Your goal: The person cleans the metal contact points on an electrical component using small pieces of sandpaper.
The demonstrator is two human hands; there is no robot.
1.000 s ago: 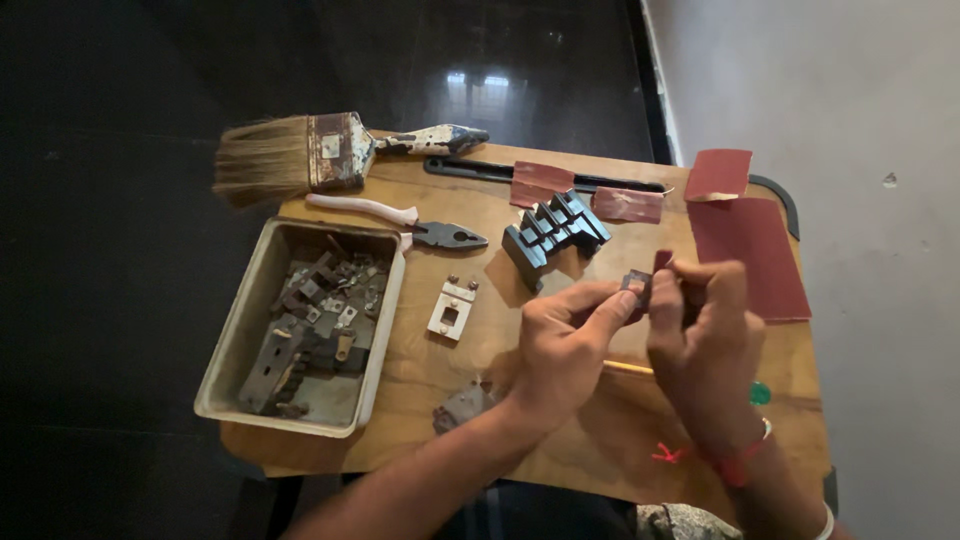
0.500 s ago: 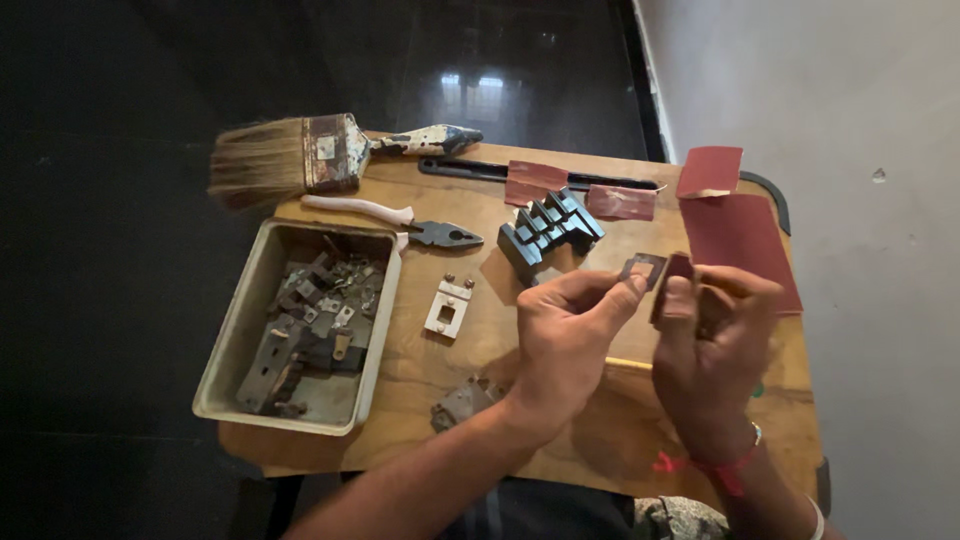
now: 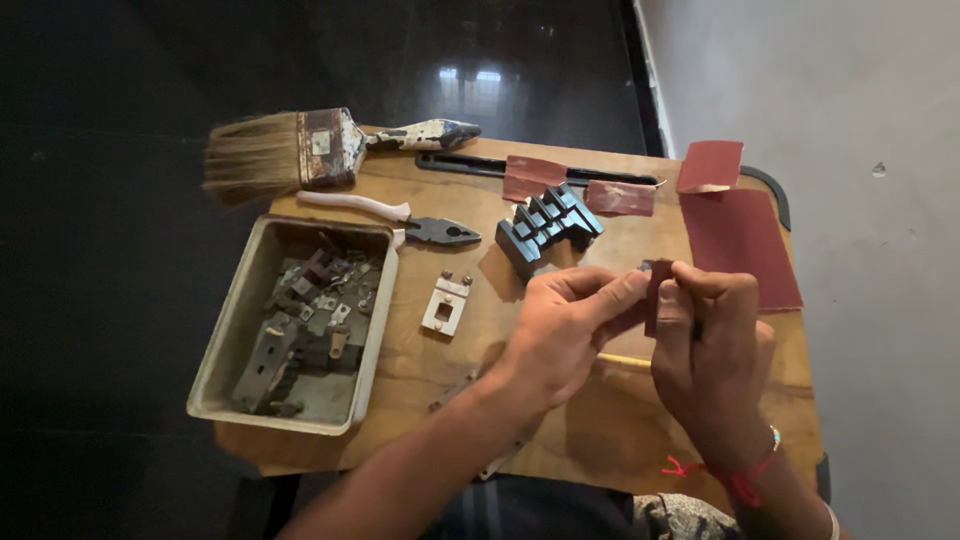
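Observation:
Over the middle of a small wooden table, my left hand pinches a small dark metal part between thumb and forefinger. My right hand holds a folded strip of reddish-brown sandpaper pressed against that part. The part itself is mostly hidden by the fingers and the sandpaper.
A grey metal tray of several small metal parts stands at the left. Behind it lie white-handled pliers and a wide paintbrush. A black ribbed block, a small white bracket and sandpaper sheets lie near the hands.
Both hands have stayed together over the table. The right hand's sandpaper has shifted slightly against the part held in the left fingers.

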